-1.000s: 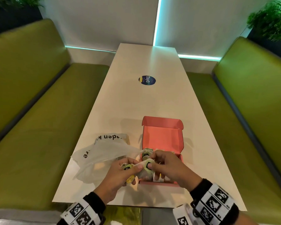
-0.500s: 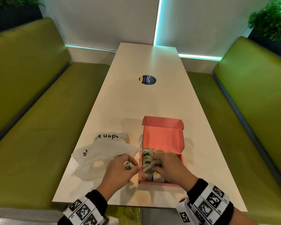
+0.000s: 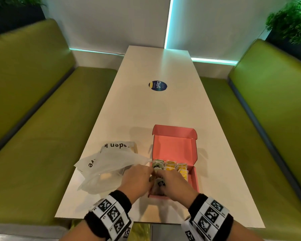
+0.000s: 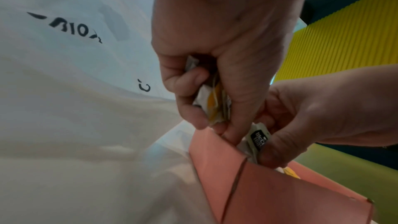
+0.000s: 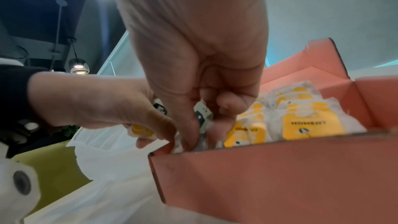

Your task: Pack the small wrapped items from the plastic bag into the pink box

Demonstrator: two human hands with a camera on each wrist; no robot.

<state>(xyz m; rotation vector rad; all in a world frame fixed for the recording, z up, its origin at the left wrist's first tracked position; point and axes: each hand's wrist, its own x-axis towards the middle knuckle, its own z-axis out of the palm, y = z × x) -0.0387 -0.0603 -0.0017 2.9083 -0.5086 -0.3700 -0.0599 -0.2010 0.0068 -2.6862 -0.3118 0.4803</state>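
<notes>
Our left hand [image 4: 217,43]: fingers curled round a few yellow-and-white wrapped packets [image 4: 213,105], held at the near left corner of the pink box [image 3: 193,173]. Our right hand [image 5: 193,54]: thumb and fingers pinching a grey-labelled packet [image 5: 202,117], pushed down inside that same corner. Box: lid up, on the white table [image 3: 146,110], rows of yellow packets [image 3: 176,168] standing in its far part. Plastic bag [image 3: 104,167]: crumpled just left of the box, black lettering; contents unclear to us.
</notes>
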